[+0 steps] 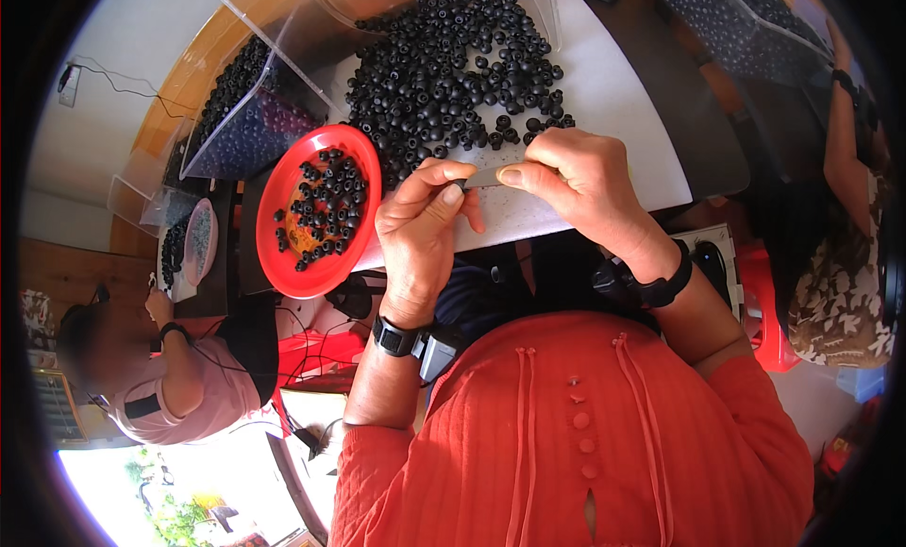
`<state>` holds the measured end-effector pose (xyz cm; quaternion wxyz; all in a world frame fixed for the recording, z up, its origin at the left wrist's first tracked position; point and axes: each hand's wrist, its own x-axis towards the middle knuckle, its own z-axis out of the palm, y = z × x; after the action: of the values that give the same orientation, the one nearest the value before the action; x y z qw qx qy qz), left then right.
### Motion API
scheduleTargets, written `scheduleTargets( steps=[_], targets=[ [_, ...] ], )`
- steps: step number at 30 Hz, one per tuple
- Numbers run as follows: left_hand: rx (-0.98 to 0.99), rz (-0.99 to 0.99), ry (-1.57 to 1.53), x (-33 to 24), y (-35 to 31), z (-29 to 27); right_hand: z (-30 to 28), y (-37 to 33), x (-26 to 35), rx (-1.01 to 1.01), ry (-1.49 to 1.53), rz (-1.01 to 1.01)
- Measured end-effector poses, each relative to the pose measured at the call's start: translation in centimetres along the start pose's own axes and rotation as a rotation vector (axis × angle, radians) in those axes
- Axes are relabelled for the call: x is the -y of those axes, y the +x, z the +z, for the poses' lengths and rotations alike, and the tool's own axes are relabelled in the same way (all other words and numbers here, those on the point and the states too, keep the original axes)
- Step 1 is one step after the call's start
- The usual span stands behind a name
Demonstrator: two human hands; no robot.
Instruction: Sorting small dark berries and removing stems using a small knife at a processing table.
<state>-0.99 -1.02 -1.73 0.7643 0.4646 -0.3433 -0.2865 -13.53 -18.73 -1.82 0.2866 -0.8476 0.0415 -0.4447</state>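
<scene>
As I watch remotely, the right hand [590, 174] pinches a flat, grey, metal-looking strip [485, 178], its long axis running leftward to the left hand [418, 221], whose closed fingertips [453, 195] seem to grip a small round black piece [461, 183]. Beyond lies a heap of black pieces [444, 89]; a round red plastic plate [270, 228] sits by that hand.

Thin grey blade [486, 177], one end hidden within the right hand [587, 177]

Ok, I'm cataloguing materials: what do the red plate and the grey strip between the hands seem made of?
Red plate: likely plastic, glossy, its rim uniformly coloured. Grey strip: perhaps metal or plastic, thin with a dull sheen.
</scene>
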Motion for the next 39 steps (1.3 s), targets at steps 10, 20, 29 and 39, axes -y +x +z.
scheduleTargets(
  steps=[10, 20, 29, 39],
  targets=[
    [0.005, 0.027, 0.052, 0.2, -0.1, -0.3, 0.1, 0.1, 0.3, -0.042, 0.028, 0.069],
    [-0.251, 0.241, 0.381, -5.2, -0.5, -0.4, -0.3, 0.0, 0.3, -0.050, 0.168, 0.093],
    [-0.150, 0.514, 1.473, -6.7, 0.8, -4.4, -0.4, -0.1, 0.4, -0.153, 0.263, 0.098],
    [0.119, 0.496, 1.629, -2.5, 3.5, -1.8, -0.5, -0.1, 0.4, -0.146, 0.214, 0.094]
  ],
)
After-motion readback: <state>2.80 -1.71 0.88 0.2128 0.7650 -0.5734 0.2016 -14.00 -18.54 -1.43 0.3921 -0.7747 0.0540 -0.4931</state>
